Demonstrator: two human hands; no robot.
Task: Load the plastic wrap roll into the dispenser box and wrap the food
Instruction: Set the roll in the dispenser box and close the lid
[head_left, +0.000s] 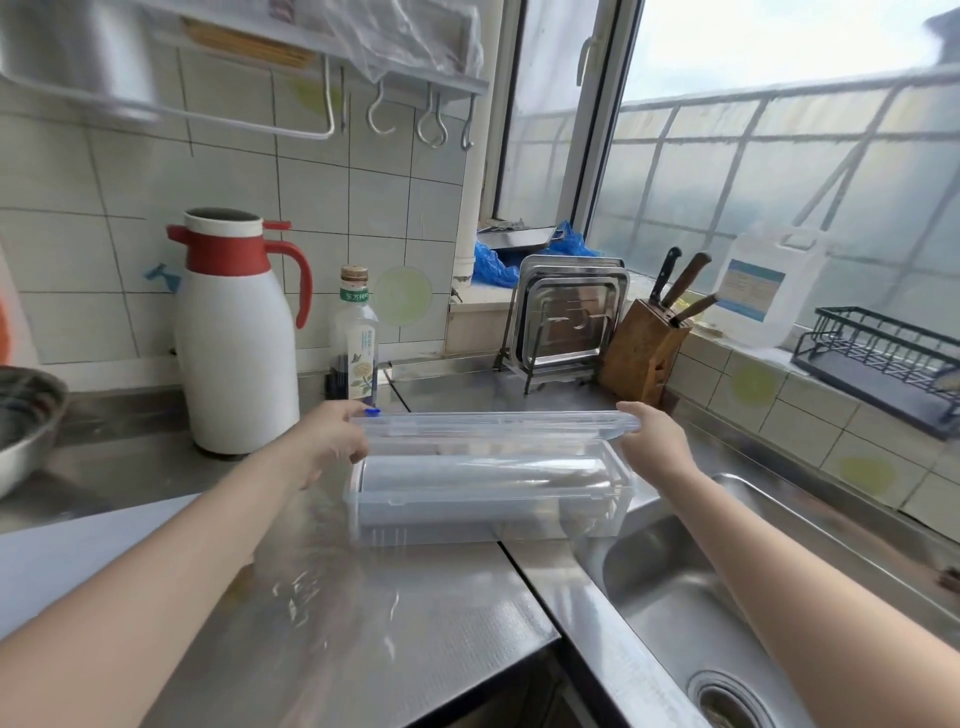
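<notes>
Metal bowl cut off at left edge. Pot upper left blurred, cropped. Bottle label too small to read. Sink runs off bottom edge.

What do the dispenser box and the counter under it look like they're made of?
Dispenser box: apparently clear, glossy plastic, since the roll shows through its walls. Counter: likely stainless steel, a grey metallic surface with soft reflections and a fine texture.

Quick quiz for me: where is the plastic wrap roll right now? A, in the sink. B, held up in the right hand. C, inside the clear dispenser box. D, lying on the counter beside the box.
C: the plastic wrap roll lies inside the clear dispenser box, while the left hand and right hand hold the ends of its raised lid.
</notes>
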